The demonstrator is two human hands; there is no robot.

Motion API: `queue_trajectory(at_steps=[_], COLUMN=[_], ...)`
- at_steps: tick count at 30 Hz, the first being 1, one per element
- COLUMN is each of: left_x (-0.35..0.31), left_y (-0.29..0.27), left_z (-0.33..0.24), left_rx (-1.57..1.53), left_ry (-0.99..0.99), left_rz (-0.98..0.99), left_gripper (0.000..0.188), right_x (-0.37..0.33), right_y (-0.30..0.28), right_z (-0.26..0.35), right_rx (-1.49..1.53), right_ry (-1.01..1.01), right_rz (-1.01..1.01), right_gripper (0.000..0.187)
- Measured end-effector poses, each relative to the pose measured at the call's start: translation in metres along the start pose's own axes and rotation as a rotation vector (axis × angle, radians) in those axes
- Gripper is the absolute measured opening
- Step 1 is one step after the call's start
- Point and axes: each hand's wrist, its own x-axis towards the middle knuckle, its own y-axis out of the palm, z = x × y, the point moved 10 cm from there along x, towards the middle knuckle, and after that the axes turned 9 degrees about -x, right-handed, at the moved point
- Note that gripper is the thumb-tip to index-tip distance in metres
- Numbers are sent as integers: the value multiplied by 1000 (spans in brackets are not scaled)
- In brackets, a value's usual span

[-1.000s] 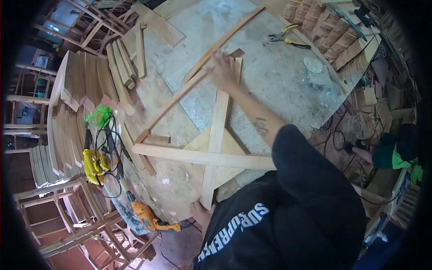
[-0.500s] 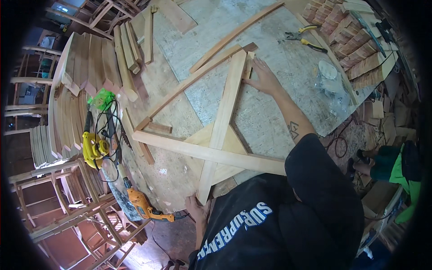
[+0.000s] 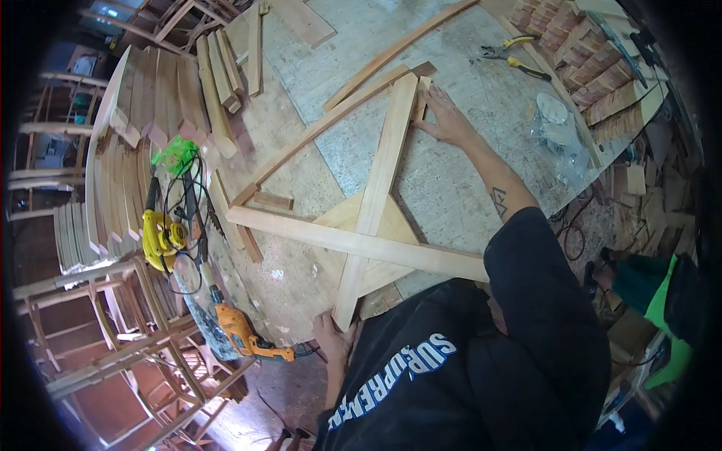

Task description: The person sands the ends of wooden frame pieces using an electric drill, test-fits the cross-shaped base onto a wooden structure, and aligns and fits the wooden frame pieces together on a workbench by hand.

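Two pale wooden bars cross in an X on the worktable. My left hand (image 3: 335, 337) is closed at the near end of the upright bar (image 3: 382, 161), at the table's front edge; its fingertips are partly hidden. At that bar's far end, my right hand (image 3: 447, 119) grips a small wooden block (image 3: 423, 99) lying along the bar's right side, thumb and fingers apart around it. The other bar (image 3: 323, 234) slants across from left to right, its right end against my dark sleeve. Beneath the crossing lies a flat square board (image 3: 395, 259).
Thin wooden strips (image 3: 301, 146) lie beyond the bars. A yellow blower (image 3: 159, 237) and an orange drill (image 3: 244, 331) rest at the left edge near stacked wood (image 3: 162, 94). Pliers (image 3: 515, 56), a plastic bag (image 3: 556, 131) and piled wood blocks (image 3: 583, 60) are at far right.
The whole view has shifted slightly, with the table contents a little higher in it. Both hands keep their places on the wood.
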Motion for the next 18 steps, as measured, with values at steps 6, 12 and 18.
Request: queue_trajectory(at_steps=[6, 12, 18], left_x=[7, 10, 12], left_y=[1, 0, -13], left_z=[-12, -10, -11], left_rx=[38, 30, 7], left_ry=[2, -75, -88], left_rz=[27, -3, -45], left_gripper=[59, 56, 54], right_x=[9, 38, 59], right_y=[-62, -168, -49], right_z=[6, 73, 66], right_rx=[112, 222, 58], right_ry=[16, -84, 217], right_rz=[-133, -648, -436], right_gripper=[70, 60, 64])
